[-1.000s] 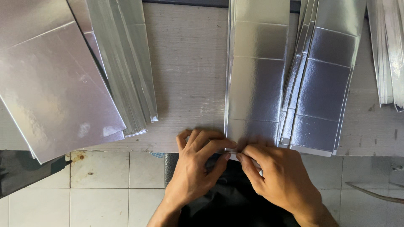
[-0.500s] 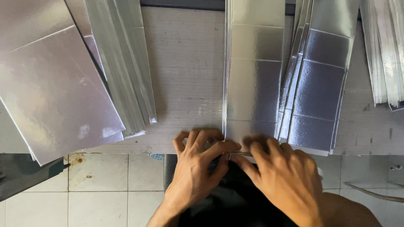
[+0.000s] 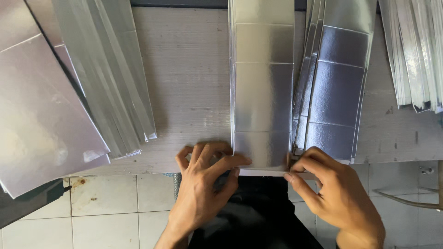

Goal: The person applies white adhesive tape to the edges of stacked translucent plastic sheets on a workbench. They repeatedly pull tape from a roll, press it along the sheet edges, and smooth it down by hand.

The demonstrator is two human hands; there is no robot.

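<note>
A long silver foil-faced card strip (image 3: pixel 263 92) with crosswise creases lies along the grey table (image 3: pixel 191 83), its near end over the table's front edge. My left hand (image 3: pixel 205 184) pinches the strip's near left corner with thumb and forefinger. My right hand (image 3: pixel 334 193) pinches the near right corner, fingers pressed along the folded bottom flap. Both hands sit at the table's front edge.
A stack of creased silver strips (image 3: pixel 334 87) lies just right of the held strip. Fanned silver strips (image 3: pixel 113 78) and large silver sheets (image 3: pixel 39 110) cover the left side. More strips (image 3: pixel 415 50) lie at the far right. Tiled floor (image 3: pixel 101 212) shows below.
My hands were close together at the strip's near end. They have spread apart, the right hand sliding right along the bottom edge to the corner.
</note>
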